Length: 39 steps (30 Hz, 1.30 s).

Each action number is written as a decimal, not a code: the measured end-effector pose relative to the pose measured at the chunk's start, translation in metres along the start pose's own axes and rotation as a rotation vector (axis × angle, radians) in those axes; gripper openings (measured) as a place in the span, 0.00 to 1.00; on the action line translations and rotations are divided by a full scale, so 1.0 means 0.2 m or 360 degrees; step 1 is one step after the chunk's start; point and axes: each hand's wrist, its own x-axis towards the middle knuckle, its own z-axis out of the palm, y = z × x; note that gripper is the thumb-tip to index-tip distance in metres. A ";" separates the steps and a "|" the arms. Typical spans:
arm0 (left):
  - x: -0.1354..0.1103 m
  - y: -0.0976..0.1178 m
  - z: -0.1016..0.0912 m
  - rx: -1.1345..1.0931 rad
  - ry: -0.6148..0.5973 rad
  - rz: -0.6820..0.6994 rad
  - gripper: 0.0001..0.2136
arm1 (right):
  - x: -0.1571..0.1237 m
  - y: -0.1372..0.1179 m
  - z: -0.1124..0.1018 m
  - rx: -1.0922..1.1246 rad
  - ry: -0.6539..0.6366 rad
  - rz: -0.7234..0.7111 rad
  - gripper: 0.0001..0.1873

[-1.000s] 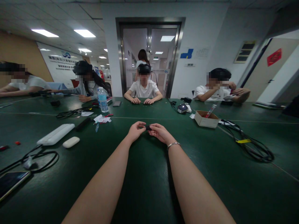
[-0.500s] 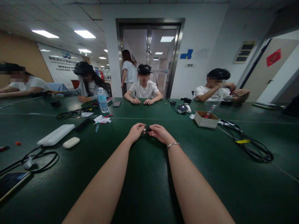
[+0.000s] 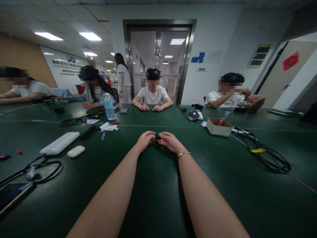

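Between my fingertips is a small black piece (image 3: 157,136) with a bright, metal-looking bit at its left end; its kind is too small to make out. My left hand (image 3: 145,141) pinches the bright left end. From the other side my right hand (image 3: 170,142), with a silver bangle (image 3: 183,154) at the wrist, grips the black end. Both hands are close together over the green table (image 3: 158,185), and the fingers hide part of the piece.
To the left lie a white power bank (image 3: 60,143), a white oval case (image 3: 76,151), a phone (image 3: 15,195) and cables. A water bottle (image 3: 109,107) stands beyond. An open box (image 3: 219,129) and coiled black cable (image 3: 269,157) are at right. Several people sit across the table.
The bright end of the small piece shows less between my fingers, and the two parts look closer together. A person walking behind has moved left. My arms stay nearly still.
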 end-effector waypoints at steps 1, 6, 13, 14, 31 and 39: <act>0.00 0.00 0.00 0.0015 0.0017 0.0023 0.11 | 0.00 0.00 0.00 0.0002 -0.0008 -0.0007 0.06; 0.00 -0.02 -0.01 0.0033 -0.0067 0.0081 0.12 | 0.00 0.00 0.00 -0.0019 -0.0032 -0.0013 0.07; 0.01 -0.03 0.00 0.0031 -0.0015 0.0074 0.11 | -0.01 -0.01 0.00 -0.0038 -0.0061 -0.0004 0.06; 0.01 -0.03 0.00 0.0026 -0.0027 0.0080 0.11 | -0.01 -0.01 0.00 -0.0044 -0.0063 -0.0002 0.06; 0.02 -0.04 0.00 0.0048 0.0062 0.0022 0.12 | 0.00 -0.01 -0.01 -0.0035 -0.0041 0.0005 0.06; 0.02 -0.04 -0.01 0.0039 0.0024 0.0069 0.11 | 0.00 0.00 -0.01 -0.0033 -0.0034 0.0003 0.05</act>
